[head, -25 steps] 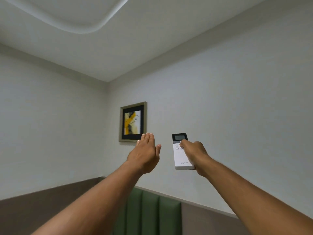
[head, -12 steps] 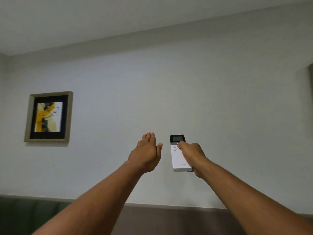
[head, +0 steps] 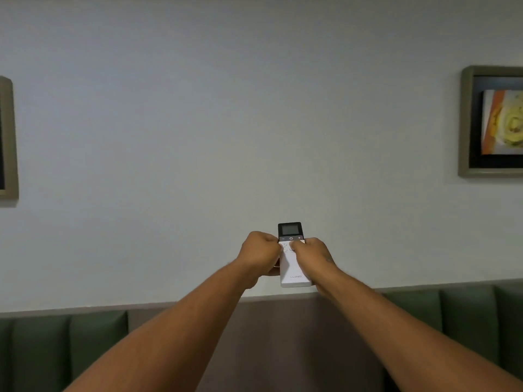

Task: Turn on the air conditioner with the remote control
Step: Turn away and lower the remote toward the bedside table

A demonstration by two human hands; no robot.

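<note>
A white remote control (head: 291,267) with a dark top and a small grey screen is held upright at arm's length in front of a pale wall. My right hand (head: 312,257) grips its right side, thumb resting just below the power button. My left hand (head: 259,254) is closed around its left edge, fingers curled behind it. Both arms stretch forward from the bottom corners. No air conditioner is in view.
A framed picture (head: 492,121) with a yellow and orange print hangs at the right edge, and another frame (head: 8,140) is cut off at the left edge. Green padded panels (head: 68,349) and a brown panel (head: 283,335) run along the wall's base.
My view has swung right along the wall and dropped. My left hand, open and held apart before, has closed onto the remote's left side. The right hand kept its hold.
</note>
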